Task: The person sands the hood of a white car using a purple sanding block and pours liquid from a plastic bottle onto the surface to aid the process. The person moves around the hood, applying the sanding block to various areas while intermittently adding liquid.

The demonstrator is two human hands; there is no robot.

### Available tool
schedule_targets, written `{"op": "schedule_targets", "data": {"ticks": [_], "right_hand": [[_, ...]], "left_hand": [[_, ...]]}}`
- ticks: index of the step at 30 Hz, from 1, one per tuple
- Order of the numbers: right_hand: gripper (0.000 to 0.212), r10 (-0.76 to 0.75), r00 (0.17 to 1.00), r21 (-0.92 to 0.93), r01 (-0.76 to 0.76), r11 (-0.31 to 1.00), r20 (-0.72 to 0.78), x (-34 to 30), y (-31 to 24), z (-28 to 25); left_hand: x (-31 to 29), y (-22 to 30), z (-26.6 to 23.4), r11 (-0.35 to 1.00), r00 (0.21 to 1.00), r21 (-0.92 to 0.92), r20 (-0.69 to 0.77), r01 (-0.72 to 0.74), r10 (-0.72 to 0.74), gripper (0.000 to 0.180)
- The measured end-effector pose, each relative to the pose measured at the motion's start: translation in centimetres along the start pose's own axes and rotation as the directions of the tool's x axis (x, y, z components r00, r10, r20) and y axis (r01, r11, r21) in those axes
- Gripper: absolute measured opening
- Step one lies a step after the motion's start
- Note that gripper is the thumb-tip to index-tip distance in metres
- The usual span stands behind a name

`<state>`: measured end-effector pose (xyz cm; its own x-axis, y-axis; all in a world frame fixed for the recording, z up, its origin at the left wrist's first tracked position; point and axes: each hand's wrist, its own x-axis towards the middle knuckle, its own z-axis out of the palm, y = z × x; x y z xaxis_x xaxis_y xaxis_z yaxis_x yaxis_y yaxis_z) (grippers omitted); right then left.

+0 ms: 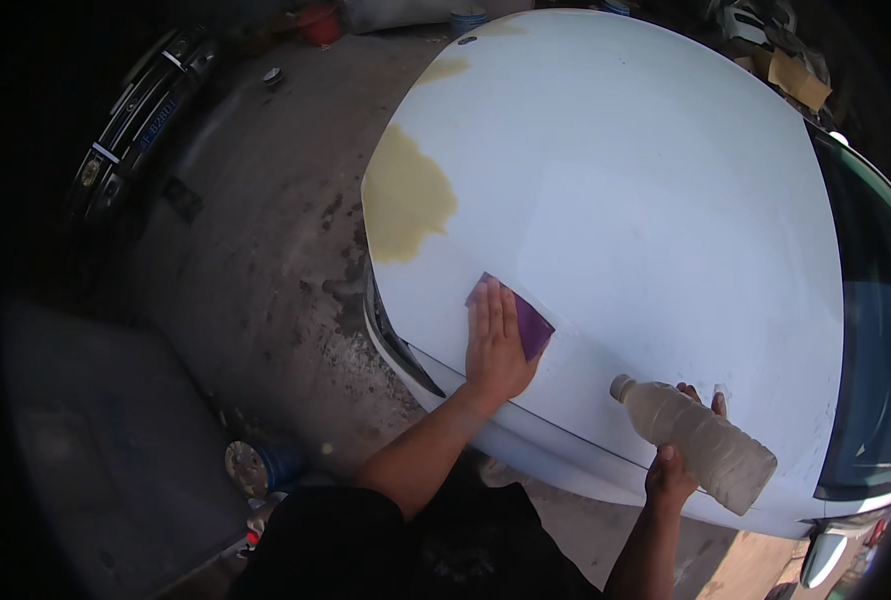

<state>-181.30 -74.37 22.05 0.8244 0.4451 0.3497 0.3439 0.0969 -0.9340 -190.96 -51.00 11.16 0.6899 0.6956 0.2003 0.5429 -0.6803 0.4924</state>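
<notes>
- grey flat surface (105, 440), large, at lower left.
- dark car bumper (133, 132), detached, with a blue plate, on the stained floor (255, 220).
- blue container (263, 466), round, pale end showing, near the grey flat surface.
- small round can (272, 76), on the floor.
- red bucket (318, 25), farther back.
- tan patch (408, 198), irregular, at the front edge of a white car hood (655, 200).
- left hand (498, 345), laid flat, fingers straight and close together, over the purple sheet.
- purple sheet (534, 328), on the hood near the tan patch, its corners showing beyond the hand.
- right hand (671, 478), wrapped about the bottle, thumb on the near side, fingertips beyond.
- clear plastic bottle (702, 440), tilted, neck toward the left; contact with the hood cannot be told.
- cardboard (798, 80), brown, beyond the hood.
- side mirror (822, 560), white, at lower right.
- windshield (877, 350), dark, at far right.
</notes>
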Motion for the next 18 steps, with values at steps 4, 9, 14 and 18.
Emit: {"op": "schedule_targets", "data": {"ticks": [4,9,14,18], "right_hand": [[0.109,0.003,0.998,-0.033,-0.001,0.999,0.056,0.2,0.0,-1.0],[0.109,-0.016,0.998,-0.038,0.018,0.999,0.057,0.2,0.1,-1.0],[0.109,-0.001,0.998,-0.003,0.001,1.000,0.060,0.0,0.3,-1.1],[0.109,-0.045,0.998,0.000,0.045,0.999,0.035,0.0,0.3,-0.4]], "left_hand": [[-4.5,2.7,1.7,0.991,0.988,-0.012,0.081,-0.134,0.134,0.091],[3.2,-8.0,1.3,0.977,0.968,0.078,-0.175,0.198,-0.182,0.090],[-4.4,3.4,1.3,0.998,0.992,-0.032,0.113,-0.060,0.064,0.101],[-2.5,2.3,1.5,0.968,0.971,-0.093,0.039,-0.233,0.237,0.104]]}}
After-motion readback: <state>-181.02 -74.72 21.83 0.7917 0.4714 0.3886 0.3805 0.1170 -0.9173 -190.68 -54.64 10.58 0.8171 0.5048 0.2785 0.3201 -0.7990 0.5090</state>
